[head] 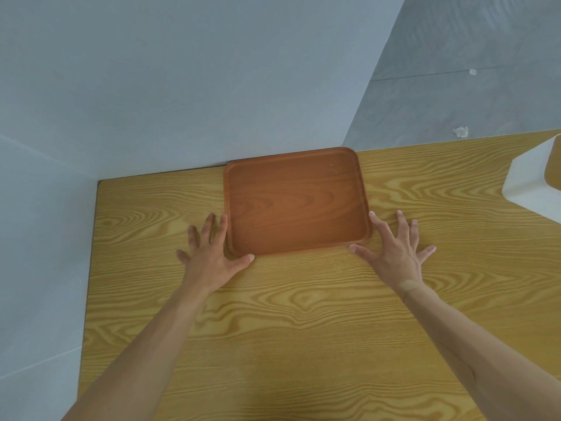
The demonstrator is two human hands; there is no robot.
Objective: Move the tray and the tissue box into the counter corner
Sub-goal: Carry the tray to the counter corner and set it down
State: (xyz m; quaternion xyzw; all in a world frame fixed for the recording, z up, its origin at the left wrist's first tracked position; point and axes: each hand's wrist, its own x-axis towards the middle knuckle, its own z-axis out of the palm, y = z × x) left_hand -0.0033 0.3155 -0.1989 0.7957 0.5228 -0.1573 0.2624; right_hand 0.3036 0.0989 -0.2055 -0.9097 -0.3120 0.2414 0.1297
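Observation:
A brown wood-grain tray (296, 202) lies flat on the yellow wooden counter (273, 329), its far edge against the back wall. My left hand (209, 253) rests spread on the counter at the tray's near left corner, index finger and thumb touching its rim. My right hand (394, 250) lies spread at the near right corner, thumb and index finger against the rim. Neither hand grips the tray. A white tissue box (528, 183) with a wooden lid stands at the far right, partly cut off by the frame.
The counter corner (101, 182) is at the left, where the back wall meets a side wall, with bare counter between it and the tray. Beyond the counter's far right edge is grey floor with two white scraps (460, 132).

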